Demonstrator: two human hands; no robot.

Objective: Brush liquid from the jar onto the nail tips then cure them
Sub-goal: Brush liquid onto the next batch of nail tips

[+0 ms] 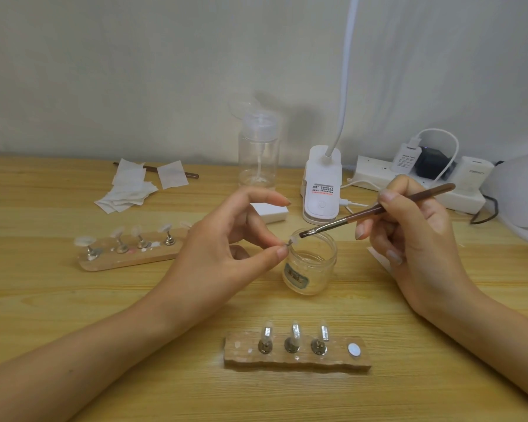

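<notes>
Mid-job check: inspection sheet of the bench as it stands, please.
Surface: wooden table, light grain.
Job's things: open jar; brush bristles above its mouth, beside the nail tip; near stand, three tips, one spot vacant; far stand, several tips.
Clutter: wipes over a second brush; pump bottle.
Grippers: left hand pinches the nail tip's holder; right hand holds the brush.
Cables: white cable looping from power strip; dark cable at right.
Surroundings: wall, clip lamp, white domed device at right edge.

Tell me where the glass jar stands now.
In the head view, the jar stands open near the centre, between the left hand and the right hand, behind the near wooden stand, with the brush reaching over its rim.
</notes>
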